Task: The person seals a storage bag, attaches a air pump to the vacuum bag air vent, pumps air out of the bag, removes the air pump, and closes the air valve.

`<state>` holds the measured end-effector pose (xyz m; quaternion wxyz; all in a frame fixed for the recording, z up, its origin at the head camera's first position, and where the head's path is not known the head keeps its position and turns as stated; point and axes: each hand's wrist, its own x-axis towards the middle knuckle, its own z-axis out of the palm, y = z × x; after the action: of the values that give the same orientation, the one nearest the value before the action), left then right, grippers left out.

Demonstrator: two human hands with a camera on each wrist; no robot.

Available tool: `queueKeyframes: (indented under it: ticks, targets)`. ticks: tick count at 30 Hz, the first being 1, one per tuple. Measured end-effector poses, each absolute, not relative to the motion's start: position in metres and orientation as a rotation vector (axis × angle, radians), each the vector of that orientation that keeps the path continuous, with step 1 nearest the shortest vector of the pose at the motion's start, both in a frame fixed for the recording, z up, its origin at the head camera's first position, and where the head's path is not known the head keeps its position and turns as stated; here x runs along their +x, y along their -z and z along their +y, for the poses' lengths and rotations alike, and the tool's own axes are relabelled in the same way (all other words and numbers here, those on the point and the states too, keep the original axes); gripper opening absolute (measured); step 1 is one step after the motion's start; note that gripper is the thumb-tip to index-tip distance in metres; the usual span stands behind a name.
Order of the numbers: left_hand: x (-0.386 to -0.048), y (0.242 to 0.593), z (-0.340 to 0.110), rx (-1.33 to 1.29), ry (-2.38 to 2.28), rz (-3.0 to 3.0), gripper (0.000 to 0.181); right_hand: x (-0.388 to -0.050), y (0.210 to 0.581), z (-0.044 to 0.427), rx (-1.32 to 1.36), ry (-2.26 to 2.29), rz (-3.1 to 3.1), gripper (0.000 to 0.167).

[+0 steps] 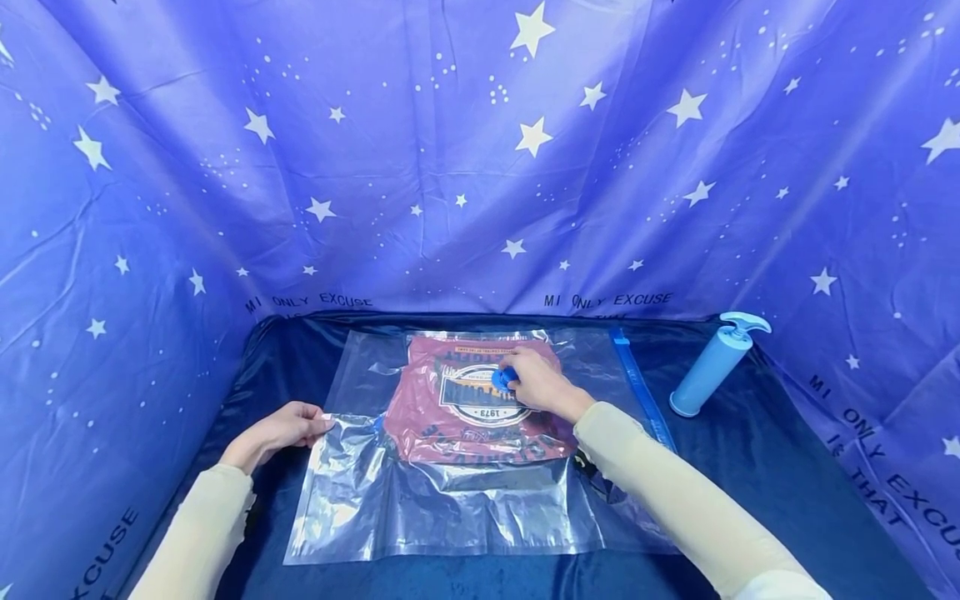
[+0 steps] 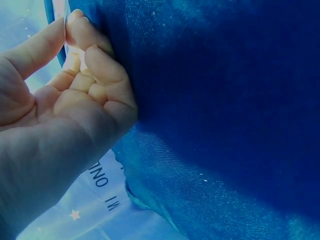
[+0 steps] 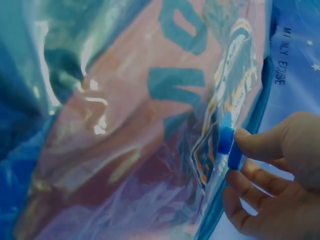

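A clear plastic vacuum storage bag [image 1: 450, 525] lies flat with a folded dark-pink printed garment [image 1: 420, 392] inside. My left hand [image 1: 285, 429] pinches the bag's left edge between thumb and fingertips; the left wrist view shows this hand [image 2: 75, 95] with its other fingers curled. Over the garment, the thumb and fingers of my right hand [image 1: 543, 385] pinch the round blue valve cap [image 1: 501, 380] on the bag. Close up in the right wrist view, the thumb of that hand [image 3: 280, 180] is against the blue plastic [image 3: 226, 141], which shows as two pieces.
To the right of the bag a light-blue hand pump [image 1: 708, 371] stands with its T-shaped handle up. A blue zip strip [image 1: 645, 392] runs along the bag's right side. Dark blue cloth [image 1: 780, 500] covers the table, with starry curtains [image 1: 420, 167] around it.
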<state>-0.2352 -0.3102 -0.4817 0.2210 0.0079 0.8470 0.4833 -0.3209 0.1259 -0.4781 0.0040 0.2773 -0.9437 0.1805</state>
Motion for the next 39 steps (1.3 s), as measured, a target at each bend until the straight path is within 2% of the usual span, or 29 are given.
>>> queueKeyframes:
  ticks: [22, 28, 39]
  targets:
    - [-0.234, 0.481, -0.31, 0.056, -1.358, 2.346, 0.032, -0.331, 0.475, 0.122, 1.111, -0.457, -2.901, 0.044]
    - [-0.233, 0.48, -0.31, 0.05, -1.352, 2.358, 0.031, -0.333, 0.475, 0.122, 1.152, -0.398, -2.892, 0.046]
    - [-0.235, 0.482, -0.312, 0.068, -1.356, 2.356, 0.031, -0.338, 0.475, 0.124, 1.382, -0.22, -2.777, 0.045]
